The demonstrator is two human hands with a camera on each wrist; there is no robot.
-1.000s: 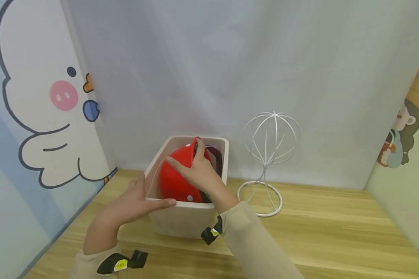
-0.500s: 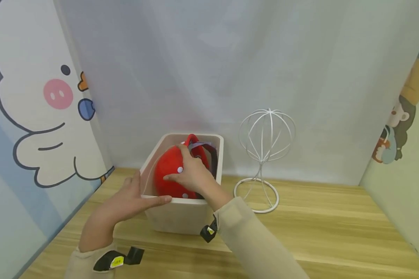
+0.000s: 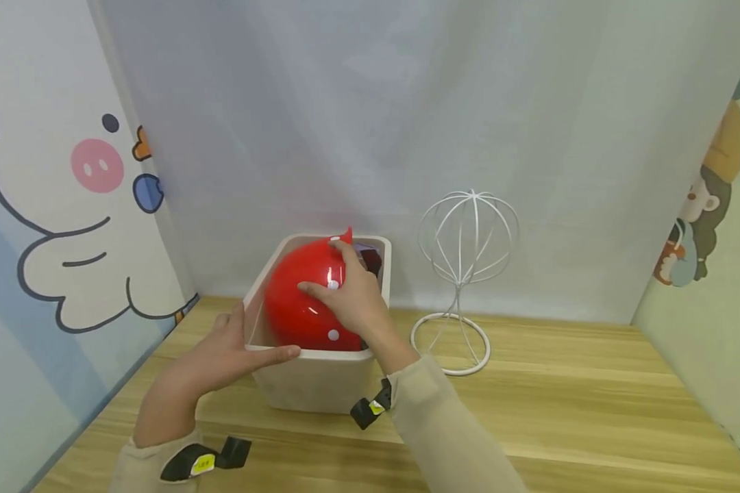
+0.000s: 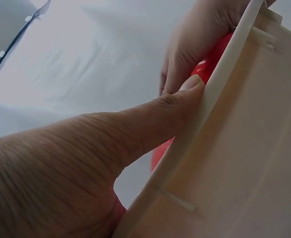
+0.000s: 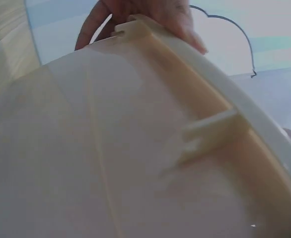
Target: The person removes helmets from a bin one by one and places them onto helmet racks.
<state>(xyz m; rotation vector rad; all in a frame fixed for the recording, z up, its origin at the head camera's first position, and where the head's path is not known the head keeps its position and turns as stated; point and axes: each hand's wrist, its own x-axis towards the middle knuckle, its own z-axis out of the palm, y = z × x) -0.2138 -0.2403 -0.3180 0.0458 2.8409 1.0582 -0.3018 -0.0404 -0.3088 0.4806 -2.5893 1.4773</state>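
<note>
A glossy red hat point(image 3: 296, 308) with white dots sits in a cream plastic bin point(image 3: 314, 387) on the wooden table. My right hand point(image 3: 354, 298) lies over the hat's dome with its fingers curled on it, one fingertip up at the hat's top edge. My left hand point(image 3: 234, 352) holds the bin's near left corner, thumb laid along the front rim and fingers on the outer side. The left wrist view shows that thumb point(image 4: 150, 119) pressed on the bin point(image 4: 245, 148) rim, with the red hat point(image 4: 210, 64) behind. The bin point(image 5: 110, 163) wall fills the right wrist view.
A white wire hat stand point(image 3: 465, 253) with a round base stands right of the bin. A dark item point(image 3: 371, 259) shows at the bin's back. A grey curtain hangs behind, with cartoon panels on both sides. Bare table point(image 3: 592, 411) extends to the right.
The red hat has turned in the bin, so its rounded dome now faces up and toward me. My right hand moved from its edge onto the dome. The left hand stayed on the rim.
</note>
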